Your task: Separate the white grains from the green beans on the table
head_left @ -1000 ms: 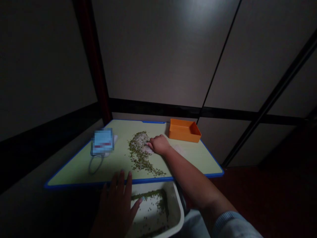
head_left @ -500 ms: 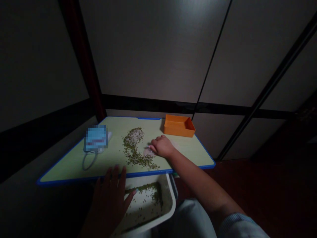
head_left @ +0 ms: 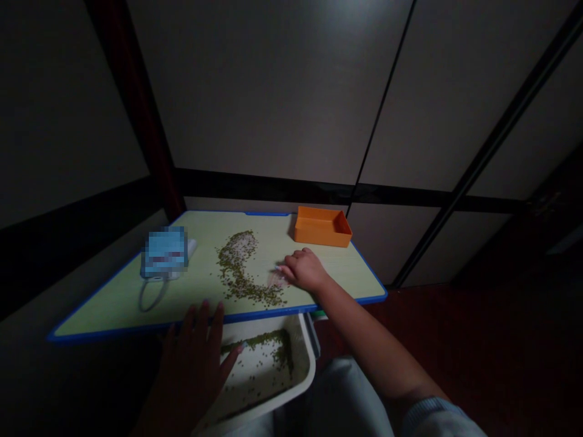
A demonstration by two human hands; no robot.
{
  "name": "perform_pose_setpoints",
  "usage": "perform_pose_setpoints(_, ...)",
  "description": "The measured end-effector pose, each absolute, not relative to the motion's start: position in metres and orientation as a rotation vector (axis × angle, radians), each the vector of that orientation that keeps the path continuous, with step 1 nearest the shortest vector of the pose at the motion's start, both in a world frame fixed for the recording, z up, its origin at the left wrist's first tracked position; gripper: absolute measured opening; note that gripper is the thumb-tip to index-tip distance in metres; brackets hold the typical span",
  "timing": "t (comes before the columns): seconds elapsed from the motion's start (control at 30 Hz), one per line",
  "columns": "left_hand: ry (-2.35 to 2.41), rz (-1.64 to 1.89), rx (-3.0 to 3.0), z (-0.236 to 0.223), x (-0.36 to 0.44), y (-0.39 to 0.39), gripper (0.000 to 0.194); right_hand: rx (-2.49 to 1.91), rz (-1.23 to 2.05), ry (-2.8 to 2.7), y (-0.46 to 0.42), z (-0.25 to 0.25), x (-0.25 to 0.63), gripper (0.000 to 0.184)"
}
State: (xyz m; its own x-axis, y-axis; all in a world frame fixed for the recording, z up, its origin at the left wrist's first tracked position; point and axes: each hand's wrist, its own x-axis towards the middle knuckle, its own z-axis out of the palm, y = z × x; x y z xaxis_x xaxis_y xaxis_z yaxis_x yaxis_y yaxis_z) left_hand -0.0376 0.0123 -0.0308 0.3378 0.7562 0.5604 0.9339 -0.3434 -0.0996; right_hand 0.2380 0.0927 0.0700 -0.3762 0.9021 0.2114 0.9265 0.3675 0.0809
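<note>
My right hand (head_left: 307,270) rests low over the table with its fingers curled together. A pale pinkish patch (head_left: 276,278) shows by its fingertips; I cannot make out what it is. Left of that hand, small green grains (head_left: 241,282), like mung beans, lie in a curved band, mixed with whitish grains (head_left: 243,244) at the far end. My left hand (head_left: 195,349) is spread, fingertips at the table's near edge and thumb over a white bin (head_left: 306,370). Green grains lie scattered inside the bin. The left hand holds nothing visible.
The pale green table (head_left: 200,221) has a blue rim. An orange open box (head_left: 322,233) stands at its far right. A phone-like device with a blurred screen (head_left: 164,252) and a cord loop (head_left: 152,295) sits at the left. Cabinet panels (head_left: 273,91) rise behind.
My right hand has shifted a little right, away from the grains, still curled. The pinkish patch beside it looks smaller. My left hand stays spread in place; the whole view has shifted slightly.
</note>
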Motion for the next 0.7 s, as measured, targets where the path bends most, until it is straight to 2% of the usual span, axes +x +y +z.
perform_pose_setpoints(0.43,-1.458,-0.71,-2.175,-0.036,-0.035,0.011,0.067,-1.759,-0.202,-2.237,0.097,0.07,0.249,0.036)
perform_pose_setpoints(0.7,-1.45,-0.61,-2.142,-0.031,-0.031,0.01,0.092,-1.358,-0.076,-2.458,0.109,0.068,0.266,0.034)
